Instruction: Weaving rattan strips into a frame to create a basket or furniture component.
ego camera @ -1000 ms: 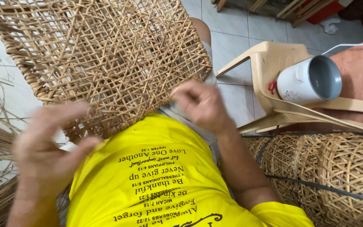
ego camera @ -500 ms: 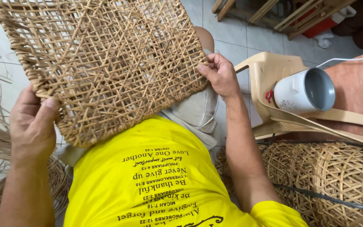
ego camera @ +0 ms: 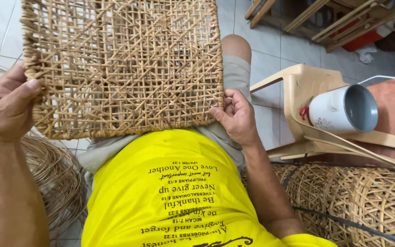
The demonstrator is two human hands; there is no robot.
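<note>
**Woven panel held flat over lap, both hands on edges**

Nearest: yellow shirt (ego camera: 179, 192) fills the bottom of view. Just above it, the woven rattan panel (ego camera: 120, 64) lies across the lap, tilted a bit, open cane weave w/ a thicker bound rim. Left hand (ego camera: 8, 107) clamps the panel's left edge, thumb on top, fingers under. Right hand (ego camera: 236, 116) pinches the lower right corner, fingers curled round the rim.

Step, as I judge it: holding and checking the weave, not threading. Any next move needs one hand freed while the other steadies the rim.

Further out: loose cane coil (ego camera: 56, 178) at left, woven baskets (ego camera: 366, 206) at right, beige plastic chair (ego camera: 307, 96) w/ a white cup (ego camera: 341, 110) on its side, grey tiled floor (ego camera: 270, 50), wooden frames (ego camera: 339, 20) at back.
</note>
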